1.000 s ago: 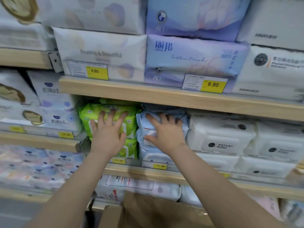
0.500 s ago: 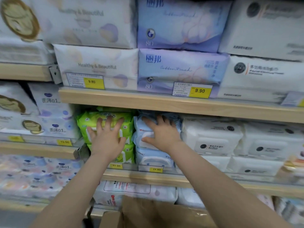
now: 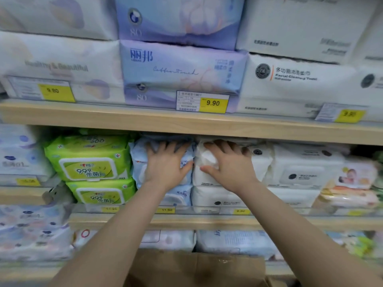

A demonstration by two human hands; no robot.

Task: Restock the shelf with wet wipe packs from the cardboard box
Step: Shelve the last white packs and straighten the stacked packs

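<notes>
On the middle shelf (image 3: 186, 221) stand stacked wet wipe packs. My left hand (image 3: 165, 164) lies flat, fingers spread, on the upper light-blue pack (image 3: 138, 162). My right hand (image 3: 228, 164) presses flat on the upper white pack (image 3: 259, 166) just to its right. Neither hand grips anything. Two green packs (image 3: 89, 160) are stacked to the left of the blue ones. The brown cardboard box (image 3: 196, 268) shows at the bottom edge, below my forearms; its contents are hidden.
The shelf board above (image 3: 186, 123) sits close over the top packs, with yellow price tags (image 3: 212, 103) on it. Large tissue packs (image 3: 182, 67) fill the upper shelf. More white packs (image 3: 300, 172) and baby-wipe packs (image 3: 356, 177) stand to the right.
Both hands have shifted one stack to the right: the left from the green packs to the blue pack, the right from the blue pack to the white pack. The view has moved right and closer.
</notes>
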